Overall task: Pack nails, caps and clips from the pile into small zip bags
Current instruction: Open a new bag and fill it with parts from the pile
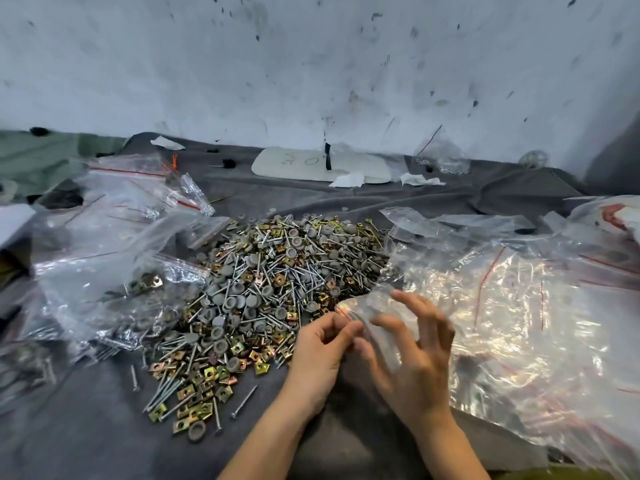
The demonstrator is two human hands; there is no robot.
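The small zip bag (pixel 370 308) sits at five o'clock of the pile (pixel 263 289), just off its edge. The left hand (pixel 322 355) has its grip pinched on the bag's mouth. The right hand (pixel 412 358) spreads its fingers over the bag, its grip too blurred to tell. Best to open the mouth wide before scooping.

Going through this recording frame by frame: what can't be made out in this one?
All in the head view:
1. Whether the small zip bag, pinched by the left hand, holds anything: blur and glare.
2. Grip of the right hand on it: motion blur.
3. Writing on the white card: too small, crossed by a black strip.
4. The red-printed bag: cut by the right edge.
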